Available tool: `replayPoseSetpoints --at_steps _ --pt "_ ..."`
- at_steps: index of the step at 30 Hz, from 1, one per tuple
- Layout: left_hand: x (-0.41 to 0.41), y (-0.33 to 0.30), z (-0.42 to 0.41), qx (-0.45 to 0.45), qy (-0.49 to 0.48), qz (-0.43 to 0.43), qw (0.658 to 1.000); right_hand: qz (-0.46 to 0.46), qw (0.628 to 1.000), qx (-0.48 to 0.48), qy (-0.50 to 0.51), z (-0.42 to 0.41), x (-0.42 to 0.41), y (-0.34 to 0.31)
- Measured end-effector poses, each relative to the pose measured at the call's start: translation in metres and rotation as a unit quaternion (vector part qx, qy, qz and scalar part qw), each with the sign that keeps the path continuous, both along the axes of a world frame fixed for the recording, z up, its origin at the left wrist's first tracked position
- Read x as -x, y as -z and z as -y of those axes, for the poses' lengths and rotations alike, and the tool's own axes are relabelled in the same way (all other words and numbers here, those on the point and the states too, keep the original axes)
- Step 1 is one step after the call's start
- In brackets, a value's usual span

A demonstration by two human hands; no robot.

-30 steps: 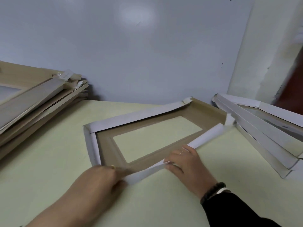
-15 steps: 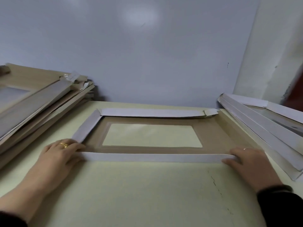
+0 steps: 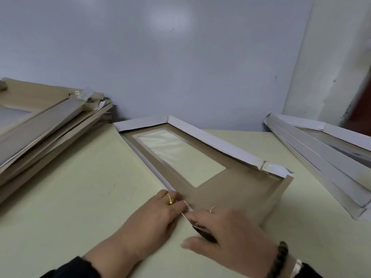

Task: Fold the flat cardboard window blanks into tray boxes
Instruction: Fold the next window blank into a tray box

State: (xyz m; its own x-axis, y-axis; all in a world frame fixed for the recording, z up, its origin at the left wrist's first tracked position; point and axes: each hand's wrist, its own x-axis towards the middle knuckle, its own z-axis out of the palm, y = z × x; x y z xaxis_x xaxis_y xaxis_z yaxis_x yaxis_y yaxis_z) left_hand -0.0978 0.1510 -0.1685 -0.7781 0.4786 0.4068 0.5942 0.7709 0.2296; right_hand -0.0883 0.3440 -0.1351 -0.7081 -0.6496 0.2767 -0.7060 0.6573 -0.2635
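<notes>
A brown cardboard window blank (image 3: 230, 189) lies at an angle on the pale green table (image 3: 70, 207), its clear film window (image 3: 176, 155) facing up. White side flaps stand folded up along its far long edge (image 3: 212, 145) and its far short end. My left hand (image 3: 152, 219), wearing a gold ring, presses on the blank's near corner from the left. My right hand (image 3: 230, 235) lies on the same corner from the right, fingers spread flat over the cardboard, and hides the near flap under it.
A stack of flat brown blanks (image 3: 40, 125) lies at the left edge of the table. Folded white-sided trays (image 3: 325, 157) are piled at the right. A pale blue wall (image 3: 180, 57) closes off the back.
The blank has turned from square-on to diagonal. Both hands moved from its two ends and now meet at the near corner.
</notes>
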Motion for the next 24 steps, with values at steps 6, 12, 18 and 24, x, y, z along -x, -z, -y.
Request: replayPoseSetpoints --at_steps 6,12,18,24 --pt "0.017 -0.003 0.033 -0.009 -0.052 0.040 0.998 0.054 0.997 -0.060 0.000 -0.048 0.020 0.005" --pt "0.016 -0.012 0.063 0.005 -0.140 0.035 0.990 -0.006 0.998 -0.057 0.023 -0.065 0.027 0.013" --pt "-0.023 -0.046 0.006 -0.005 -0.092 0.002 0.996 -0.162 0.979 -0.105 0.069 -0.020 0.007 0.033" --pt "-0.035 -0.013 -0.036 0.178 -0.042 0.071 0.981 -0.080 0.985 -0.121 0.091 -0.006 -0.004 0.026"
